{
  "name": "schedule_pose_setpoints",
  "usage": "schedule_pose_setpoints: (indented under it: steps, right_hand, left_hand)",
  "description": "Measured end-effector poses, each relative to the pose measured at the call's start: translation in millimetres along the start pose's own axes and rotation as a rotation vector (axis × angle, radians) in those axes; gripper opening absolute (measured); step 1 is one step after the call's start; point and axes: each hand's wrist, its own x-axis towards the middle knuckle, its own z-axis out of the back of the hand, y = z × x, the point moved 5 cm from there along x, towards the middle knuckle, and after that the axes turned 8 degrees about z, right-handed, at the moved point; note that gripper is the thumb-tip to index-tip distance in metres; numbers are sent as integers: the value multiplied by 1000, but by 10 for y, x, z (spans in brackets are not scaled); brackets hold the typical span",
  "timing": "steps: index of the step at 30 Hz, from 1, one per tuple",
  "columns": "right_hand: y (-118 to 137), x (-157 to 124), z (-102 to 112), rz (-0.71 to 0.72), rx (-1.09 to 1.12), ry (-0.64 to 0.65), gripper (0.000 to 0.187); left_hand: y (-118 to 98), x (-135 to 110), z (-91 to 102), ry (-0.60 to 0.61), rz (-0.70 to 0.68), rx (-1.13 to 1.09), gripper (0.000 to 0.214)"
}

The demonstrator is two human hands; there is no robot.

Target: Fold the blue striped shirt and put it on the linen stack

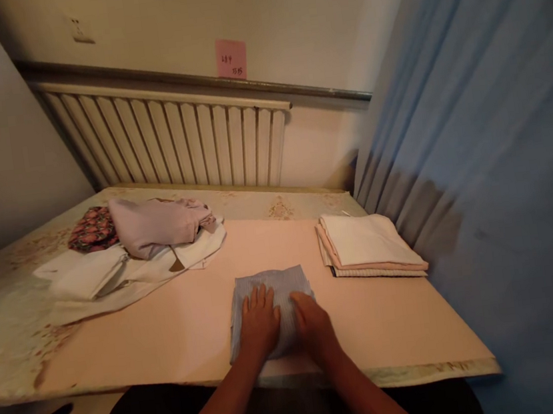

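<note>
A folded blue-grey striped cloth (272, 287) lies on the pink table top (180, 326) close to the near edge. My left hand (259, 322) rests flat on the cloth, fingers spread and stretched forward. My right hand (313, 323) lies beside it on the cloth's right half, palm down, fingers pointing toward the left hand. Both hands press on the cloth and grip nothing.
A neat stack of folded cream and pink cloths (368, 247) sits at the right. At the back left lies a loose pile of white, mauve and flowered clothes (135, 251). A radiator (172, 139) runs along the wall; a blue curtain (492, 160) hangs at the right.
</note>
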Motion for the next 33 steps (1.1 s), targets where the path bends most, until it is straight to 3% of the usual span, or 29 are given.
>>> schedule_pose_setpoints:
  steps: [3, 6, 14, 25, 33]
  right_hand:
    - [162, 95, -473, 209, -48, 157, 47]
    - [1, 89, -690, 149, -135, 236, 45]
    - [-404, 2, -546, -18, -264, 271, 44]
    - [-418, 13, -539, -69, -289, 279, 46]
    - [-376, 14, -507, -63, -308, 241, 45]
  left_hand:
    - [7, -10, 0, 12, -39, 8, 49]
    - [41, -2, -3, 5, -28, 1, 48]
    - [168, 74, 10, -26, 31, -11, 49]
    - [286, 59, 54, -30, 82, 4, 48]
    - [519, -63, 115, 24, 168, 33, 47]
